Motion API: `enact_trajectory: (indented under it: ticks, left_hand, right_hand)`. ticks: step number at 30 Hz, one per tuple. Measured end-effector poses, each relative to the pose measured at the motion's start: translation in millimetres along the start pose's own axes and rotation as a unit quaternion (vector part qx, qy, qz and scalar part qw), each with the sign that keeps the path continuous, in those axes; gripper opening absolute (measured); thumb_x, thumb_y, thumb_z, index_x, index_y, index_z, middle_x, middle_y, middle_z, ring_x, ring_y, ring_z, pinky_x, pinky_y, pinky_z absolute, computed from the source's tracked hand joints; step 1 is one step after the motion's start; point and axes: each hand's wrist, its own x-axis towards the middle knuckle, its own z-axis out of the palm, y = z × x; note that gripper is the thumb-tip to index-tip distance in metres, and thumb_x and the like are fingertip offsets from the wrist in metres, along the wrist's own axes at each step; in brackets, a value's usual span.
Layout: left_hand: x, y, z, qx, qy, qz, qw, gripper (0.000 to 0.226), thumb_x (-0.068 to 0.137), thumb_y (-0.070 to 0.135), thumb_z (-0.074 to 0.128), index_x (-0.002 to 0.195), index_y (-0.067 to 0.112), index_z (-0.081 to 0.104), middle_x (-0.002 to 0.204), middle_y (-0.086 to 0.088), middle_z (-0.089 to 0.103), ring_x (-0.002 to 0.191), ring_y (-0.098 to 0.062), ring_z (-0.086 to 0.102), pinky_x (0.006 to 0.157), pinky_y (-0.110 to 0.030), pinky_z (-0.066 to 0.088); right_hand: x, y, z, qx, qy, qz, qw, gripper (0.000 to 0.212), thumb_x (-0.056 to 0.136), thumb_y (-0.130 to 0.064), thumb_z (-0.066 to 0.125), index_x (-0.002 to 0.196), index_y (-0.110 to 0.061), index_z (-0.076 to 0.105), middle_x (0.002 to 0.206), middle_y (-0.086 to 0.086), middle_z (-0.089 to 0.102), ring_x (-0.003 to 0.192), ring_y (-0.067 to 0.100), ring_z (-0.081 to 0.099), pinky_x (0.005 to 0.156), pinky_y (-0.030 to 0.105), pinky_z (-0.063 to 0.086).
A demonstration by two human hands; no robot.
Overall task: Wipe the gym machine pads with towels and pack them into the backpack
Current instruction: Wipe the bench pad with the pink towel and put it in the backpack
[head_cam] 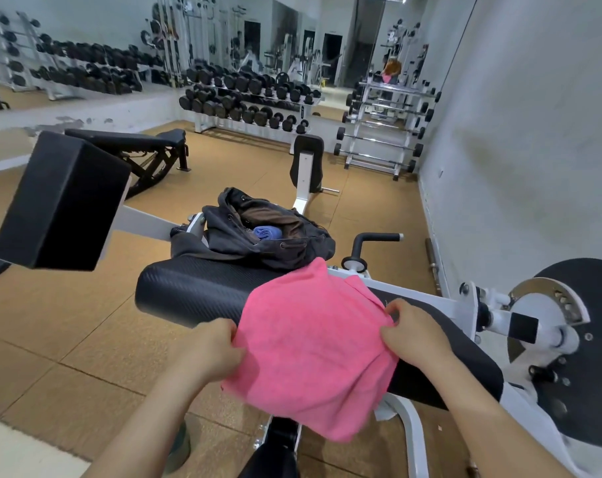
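Both of my forearms reach in from the bottom edge. My left hand (212,350) pinches the left edge of the pink towel (309,350), fingers curled into the cloth, and my right hand (415,336) pinches its right edge the same way. Between them the towel is pulled wide — its long axis runs roughly left to right across my view. It drapes over the near side of the black machine pad (189,291), with the lower part hanging off the front edge toward the floor.

That pad stretches from the left toward the white frame and round weight cam (568,343) on the right. Just beyond the towel's far edge, the dark backpack (230,236) sits on the same pad, its mouth open toward me — a rolled blue towel (266,232) lies inside, beside something brown. Farther off stand dumbbell racks (247,101) against the mirrored wall.
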Motion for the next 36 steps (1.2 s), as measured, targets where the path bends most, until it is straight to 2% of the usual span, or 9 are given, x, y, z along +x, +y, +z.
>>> enact_trajectory:
  ticks: [4,6,9,14,19,21,24,29,36]
  left_hand:
    - [4,20,-10,-0.048,0.174,0.043,0.983,0.011,0.081,0.038,0.054,0.084,0.028,0.058,0.083,0.009,0.063,0.086,-0.02,0.061,0.07,-0.033,0.049]
    - [16,31,-6,-0.073,0.198,0.097,0.973,0.016,0.087,0.033,0.054,0.1,0.03,0.062,0.097,0.006,0.061,0.099,-0.021,0.056,0.081,-0.037,0.048]
    - [36,50,1,0.004,0.146,0.125,0.981,0.029,0.094,0.033,0.044,0.116,0.029,0.063,0.113,0.002,0.057,0.108,-0.025,0.049,0.09,-0.04,0.046]
    - [79,96,-22,0.14,0.101,0.078,0.982,0.025,0.088,0.03,0.045,0.102,0.026,0.064,0.105,-0.001,0.065,0.096,-0.029,0.061,0.072,-0.033,0.044]
    - [164,136,-3,0.119,0.005,0.135,0.984,0.03,0.09,0.026,0.047,0.112,0.031,0.066,0.118,0.001,0.067,0.108,-0.026,0.061,0.088,-0.034,0.049]
    - [200,143,17,0.106,-0.068,0.139,0.982,0.036,0.093,0.024,0.044,0.125,0.031,0.06,0.129,0.0,0.062,0.117,-0.025,0.057,0.096,-0.034,0.045]
    - [240,140,45,0.141,-0.131,0.146,0.97,0.034,0.096,0.026,0.04,0.125,0.025,0.058,0.128,-0.008,0.06,0.116,-0.029,0.056,0.097,-0.038,0.044]
    - [272,124,57,0.144,-0.082,0.111,0.98,0.034,0.098,0.035,0.035,0.119,0.019,0.057,0.124,-0.01,0.062,0.114,-0.033,0.057,0.095,-0.043,0.045]
    - [299,136,63,0.2,-0.047,0.052,0.977,0.029,0.093,0.037,0.048,0.102,0.013,0.063,0.108,-0.013,0.063,0.102,-0.036,0.06,0.08,-0.039,0.046]
  right_hand:
    - [15,9,-8,-0.092,0.006,0.014,0.996,0.014,0.084,-0.033,0.049,0.081,-0.022,0.058,0.079,-0.004,0.062,0.073,0.015,0.058,0.059,0.027,0.045]
    - [27,15,-10,-0.131,0.0,0.024,0.991,0.016,0.085,-0.036,0.05,0.079,-0.022,0.055,0.076,-0.005,0.059,0.072,0.016,0.058,0.058,0.027,0.042]
    - [49,26,-16,-0.142,-0.065,0.03,0.987,0.024,0.083,-0.041,0.052,0.073,-0.02,0.055,0.075,-0.003,0.061,0.074,0.017,0.06,0.066,0.03,0.048]
    - [104,41,-27,-0.168,-0.157,0.022,0.973,0.023,0.083,-0.044,0.052,0.075,-0.023,0.053,0.082,-0.003,0.062,0.08,0.018,0.059,0.075,0.031,0.049]
    - [177,24,11,-0.137,-0.143,-0.084,0.976,0.04,0.089,-0.053,0.047,0.108,-0.019,0.056,0.111,0.004,0.06,0.095,0.022,0.057,0.08,0.034,0.049]
    - [200,19,36,-0.147,-0.133,-0.109,0.974,0.041,0.095,-0.048,0.041,0.117,-0.015,0.052,0.116,0.008,0.055,0.104,0.027,0.057,0.08,0.037,0.046]
    - [229,33,58,-0.187,-0.105,-0.122,0.969,0.024,0.097,-0.02,0.037,0.115,-0.011,0.051,0.115,0.009,0.057,0.104,0.028,0.059,0.072,0.034,0.042]
    - [278,83,67,-0.103,-0.088,-0.013,0.991,0.008,0.087,-0.008,0.043,0.085,-0.014,0.048,0.093,0.007,0.063,0.089,0.031,0.061,0.067,0.031,0.041]
    - [298,115,79,0.073,-0.068,0.088,0.991,0.023,0.087,-0.014,0.048,0.072,-0.012,0.065,0.076,0.007,0.066,0.075,0.03,0.059,0.067,0.035,0.048]
